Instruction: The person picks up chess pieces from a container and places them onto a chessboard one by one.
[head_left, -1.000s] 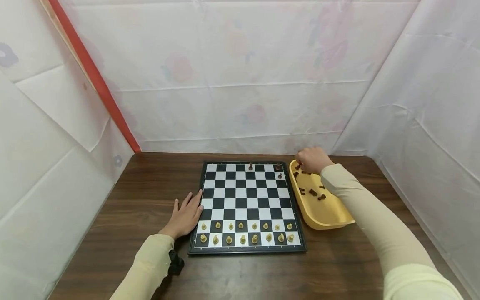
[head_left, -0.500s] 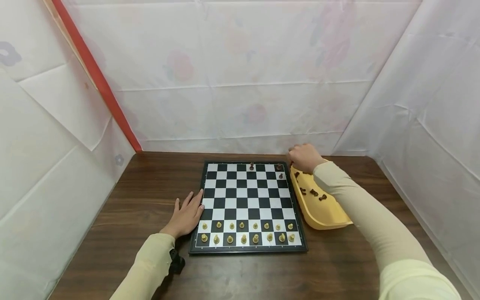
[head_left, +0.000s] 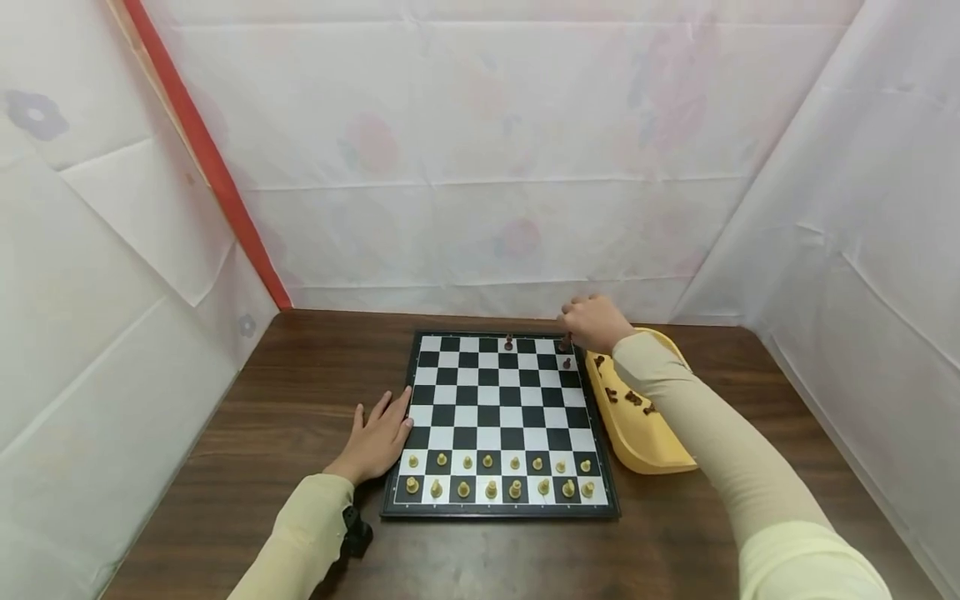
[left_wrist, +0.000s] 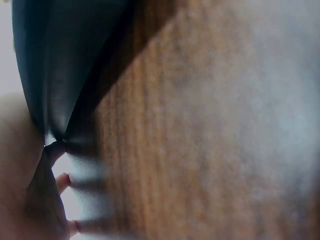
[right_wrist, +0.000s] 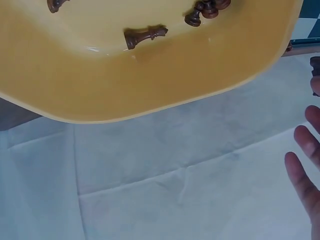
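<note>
Head view: bright, even, diffuse light; soft shadows only, faint one under left hand [head_left: 372,439] at 7 o'clock. Wide-angle bowing toward edges. Left wrist view: badly out of focus, bench [left_wrist: 210,125] grain smeared. Right wrist view: sharp on tray [right_wrist: 150,75], mild glare; fingers [right_wrist: 305,170] at 4 o'clock blurred.

I see a dark brown wooden counter [head_left: 247,467]. White sheets [head_left: 480,167] with pale flowers hang behind it and on both sides. A red strip [head_left: 206,162] slants down to its far left corner.
</note>
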